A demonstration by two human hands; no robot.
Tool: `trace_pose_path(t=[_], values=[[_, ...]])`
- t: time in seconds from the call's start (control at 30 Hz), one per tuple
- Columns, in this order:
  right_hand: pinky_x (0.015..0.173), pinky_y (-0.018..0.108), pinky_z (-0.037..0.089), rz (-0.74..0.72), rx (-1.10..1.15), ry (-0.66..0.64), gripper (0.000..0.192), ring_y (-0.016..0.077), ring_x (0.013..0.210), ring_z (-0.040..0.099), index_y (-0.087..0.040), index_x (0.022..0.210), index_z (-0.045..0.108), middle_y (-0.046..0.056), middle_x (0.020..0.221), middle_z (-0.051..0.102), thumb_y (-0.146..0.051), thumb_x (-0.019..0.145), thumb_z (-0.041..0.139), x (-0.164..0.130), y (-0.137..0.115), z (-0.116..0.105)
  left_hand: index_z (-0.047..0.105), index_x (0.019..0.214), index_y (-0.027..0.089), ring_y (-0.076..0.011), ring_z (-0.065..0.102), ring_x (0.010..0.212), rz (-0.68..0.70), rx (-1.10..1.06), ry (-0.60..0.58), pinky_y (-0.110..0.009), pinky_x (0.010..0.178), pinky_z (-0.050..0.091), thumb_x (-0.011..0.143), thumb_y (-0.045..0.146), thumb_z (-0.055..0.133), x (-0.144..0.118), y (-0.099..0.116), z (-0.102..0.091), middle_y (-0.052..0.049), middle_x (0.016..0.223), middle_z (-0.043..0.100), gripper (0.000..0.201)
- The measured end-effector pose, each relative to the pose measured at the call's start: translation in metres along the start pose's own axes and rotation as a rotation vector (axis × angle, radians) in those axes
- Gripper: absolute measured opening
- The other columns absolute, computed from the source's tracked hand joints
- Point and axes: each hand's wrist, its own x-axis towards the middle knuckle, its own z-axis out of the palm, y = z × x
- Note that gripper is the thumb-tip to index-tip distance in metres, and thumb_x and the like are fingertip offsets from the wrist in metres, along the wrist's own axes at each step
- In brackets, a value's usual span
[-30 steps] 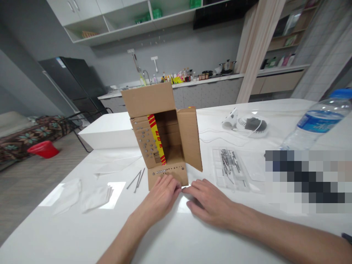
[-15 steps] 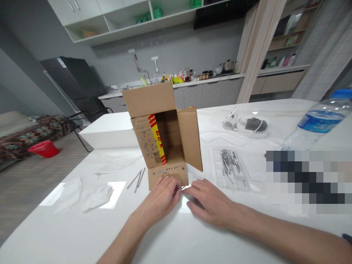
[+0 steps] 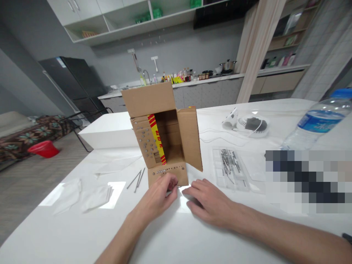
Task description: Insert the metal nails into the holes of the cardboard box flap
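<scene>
On the white bench [image 3: 68, 234], a cardboard box [image 3: 165, 135] stands open toward the camera, flaps spread, nails stuck through its left and bottom flaps; left hand [image 3: 158, 196] just before the bottom flap, fingers curled, pinching a small nail [image 3: 176, 187] at the fingertips; right hand [image 3: 209, 200] flat on the bench beside it, fingers spread, holding nothing; loose nails [image 3: 136, 179] lie left of the box; clear tray [image 3: 233, 167] of nails to the right; water bottle [image 3: 316, 123] far right; tissues [image 3: 82, 196] at left.
</scene>
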Motion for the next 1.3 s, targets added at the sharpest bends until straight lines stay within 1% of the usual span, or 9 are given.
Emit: trace_pose_path(t=[0.13, 0.23, 0.37, 0.53, 0.73, 0.9, 1.1, 1.23, 1.3], values=[[0.082, 0.037, 0.036, -0.004, 0.008, 0.001, 0.024, 0.0223, 0.09, 0.056, -0.019, 0.114, 0.064, 0.006, 0.093, 0.063, -0.023, 0.093, 0.054, 0.0, 0.001, 0.001, 0.048, 0.113, 0.023, -0.0164, 0.062, 0.078, 0.008, -0.006, 0.005, -0.03, 0.072, 0.05, 0.091, 0.017, 0.048, 0.0, -0.003, 0.0, -0.001, 0.089, 0.065, 0.023], [0.082, 0.037, 0.036, -0.003, 0.011, 0.005, 0.025, 0.0224, 0.091, 0.056, -0.019, 0.115, 0.064, 0.007, 0.094, 0.064, -0.022, 0.093, 0.053, -0.001, 0.0, 0.001, 0.05, 0.119, 0.023, -0.0171, 0.062, 0.08, 0.046, 0.027, -0.004, -0.03, 0.073, 0.051, 0.09, 0.015, 0.046, 0.0, -0.004, -0.001, -0.001, 0.09, 0.065, 0.03], [0.082, 0.037, 0.036, -0.007, 0.02, -0.001, 0.025, 0.0224, 0.091, 0.056, -0.018, 0.114, 0.064, 0.007, 0.095, 0.064, -0.022, 0.093, 0.052, -0.001, -0.001, -0.001, 0.055, 0.113, 0.022, -0.0169, 0.062, 0.079, 0.106, 0.065, -0.023, -0.03, 0.073, 0.05, 0.089, 0.011, 0.045, 0.002, 0.0, -0.004, -0.002, 0.088, 0.065, 0.028], [0.083, 0.037, 0.036, -0.008, 0.021, -0.001, 0.026, 0.0225, 0.092, 0.056, -0.019, 0.116, 0.064, 0.007, 0.096, 0.065, -0.021, 0.093, 0.052, -0.001, -0.003, -0.002, 0.058, 0.103, 0.021, -0.0175, 0.061, 0.076, 0.131, 0.11, -0.019, -0.031, 0.072, 0.049, 0.09, 0.011, 0.044, 0.004, 0.006, -0.007, -0.002, 0.083, 0.066, 0.022], [0.083, 0.037, 0.037, -0.01, 0.024, 0.012, 0.026, 0.0225, 0.092, 0.056, -0.019, 0.117, 0.064, 0.007, 0.095, 0.064, -0.021, 0.093, 0.052, -0.001, -0.001, 0.001, 0.057, 0.102, 0.021, -0.0179, 0.061, 0.077, 0.145, 0.11, -0.011, -0.031, 0.072, 0.047, 0.092, 0.011, 0.045, 0.003, 0.005, -0.007, -0.002, 0.084, 0.066, 0.018], [0.082, 0.037, 0.037, -0.017, 0.023, 0.016, 0.026, 0.0226, 0.092, 0.057, -0.019, 0.116, 0.063, 0.007, 0.095, 0.064, -0.021, 0.093, 0.052, -0.001, 0.0, 0.001, 0.057, 0.1, 0.021, -0.0186, 0.06, 0.079, 0.105, 0.112, -0.021, -0.032, 0.072, 0.047, 0.093, 0.014, 0.046, 0.001, 0.002, -0.006, -0.002, 0.086, 0.067, 0.015], [0.082, 0.037, 0.037, -0.024, 0.014, 0.025, 0.026, 0.0225, 0.092, 0.057, -0.019, 0.116, 0.063, 0.007, 0.094, 0.064, -0.02, 0.093, 0.052, -0.002, 0.0, 0.001, 0.057, 0.101, 0.021, -0.0187, 0.062, 0.083, 0.097, 0.076, -0.018, -0.032, 0.074, 0.049, 0.093, 0.013, 0.047, 0.002, 0.005, -0.007, -0.003, 0.089, 0.068, 0.015], [0.083, 0.037, 0.037, -0.019, 0.019, 0.022, 0.026, 0.0226, 0.093, 0.056, -0.019, 0.117, 0.063, 0.007, 0.095, 0.064, -0.022, 0.093, 0.052, -0.001, 0.001, 0.002, 0.058, 0.101, 0.02, -0.0191, 0.061, 0.08, 0.098, 0.1, -0.012, -0.032, 0.072, 0.049, 0.093, 0.014, 0.047, 0.003, 0.005, -0.008, -0.003, 0.086, 0.068, 0.015], [0.083, 0.037, 0.037, -0.015, 0.022, 0.019, 0.026, 0.0226, 0.093, 0.056, -0.019, 0.118, 0.063, 0.007, 0.096, 0.064, -0.022, 0.094, 0.052, -0.001, 0.001, 0.002, 0.058, 0.104, 0.02, -0.0195, 0.062, 0.082, 0.104, 0.106, -0.008, -0.033, 0.073, 0.05, 0.094, 0.014, 0.046, 0.003, 0.004, -0.007, -0.004, 0.088, 0.068, 0.017]])
